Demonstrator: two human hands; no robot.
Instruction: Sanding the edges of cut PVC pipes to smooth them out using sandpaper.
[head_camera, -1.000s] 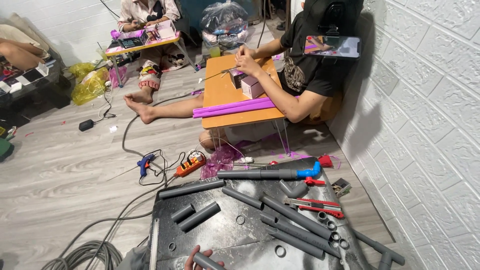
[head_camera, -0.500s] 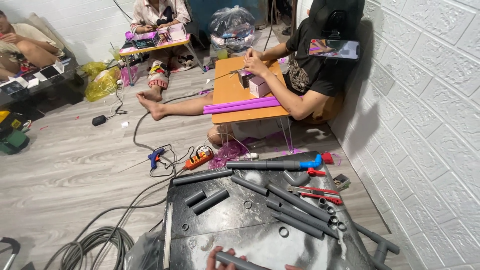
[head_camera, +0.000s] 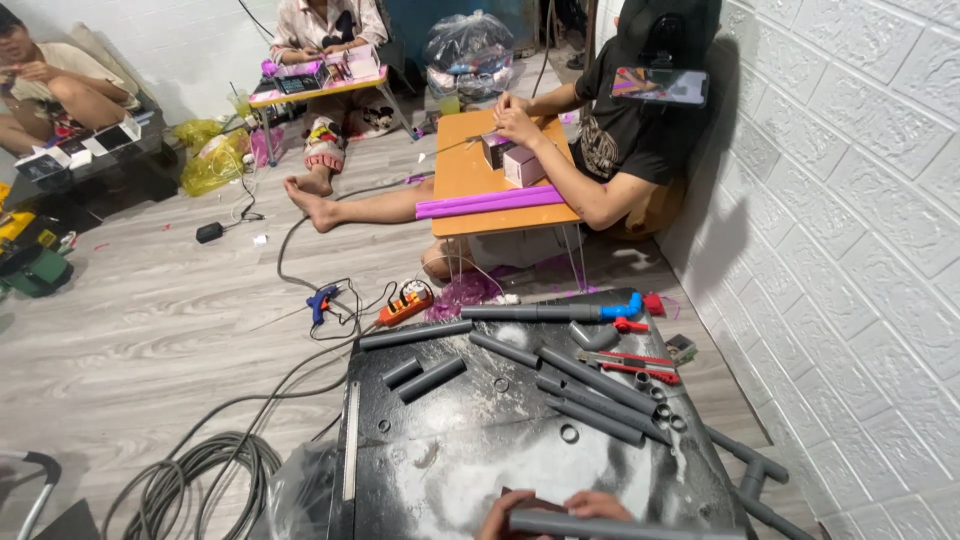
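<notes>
Grey pipe (head_camera: 610, 526) — plain, straight, lying level — gripped by one hand (head_camera: 545, 507); which hand unclear.

A lit rectangular phone screen (head_camera: 660, 86) is worn at the chest of the person by the white wall. Two small pink-and-white cardboard boxes (head_camera: 522, 166) are set on the orange tabletop (head_camera: 455, 180), w/ more small boxes (head_camera: 70, 155) seen at far left.

One held grey pipe (head_camera: 600, 525), two hands gripping it: left hand (head_camera: 505, 512), right hand (head_camera: 598, 505). On the dark surface (head_camera: 480, 460): about eight loose grey pipe lengths (head_camera: 432, 380), one grey elbow (head_camera: 593, 337), one blue elbow (head_camera: 624, 306), one red cutter (head_camera: 630, 366), roughly five small grey rings (head_camera: 568, 433). Three other people (head_camera: 625, 130) in view, two orange low tables (head_camera: 470, 180), one glue gun (head_camera: 322, 298).
</notes>
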